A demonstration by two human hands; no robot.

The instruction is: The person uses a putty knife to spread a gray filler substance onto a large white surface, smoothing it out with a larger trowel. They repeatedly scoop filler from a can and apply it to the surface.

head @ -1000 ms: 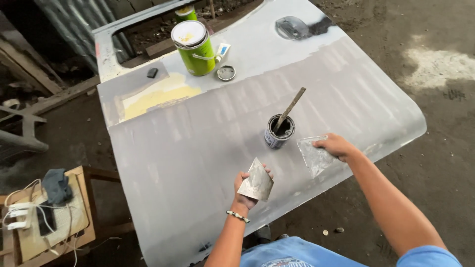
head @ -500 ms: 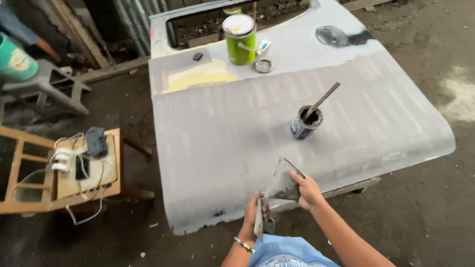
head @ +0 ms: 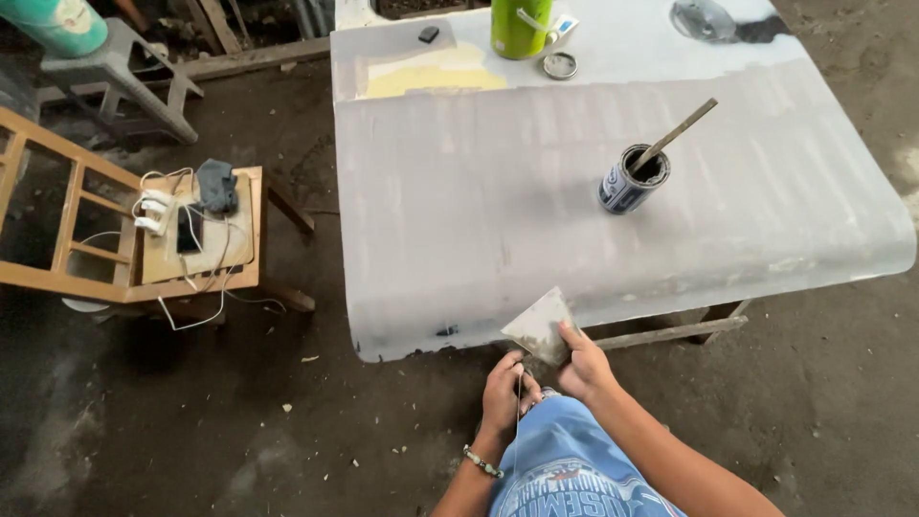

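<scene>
The right hand (head: pixel 584 369) pinches the lower corner of the flat grey spreader (head: pixel 542 325), held just off the near edge of the grey panel (head: pixel 479 211). The left hand (head: pixel 503 393), just below the grip, is closed on a second thin blade seen edge-on. The spreader appears light, thin, slightly flexible and possibly putty-smeared; grip its clean edge. The small tin (head: pixel 632 180) with 1 stir stick stands well beyond the grip.

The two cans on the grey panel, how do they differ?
The green can stands at the panel's far edge, partly cut off by the frame; the dark can stands nearer the middle, fully in view. The green can looks taller and bright; the dark can is short, blue-black and smeared. The dark can holds a leaning stick; no such stick shows in the green can. Both stand upright, away from the hands.
</scene>
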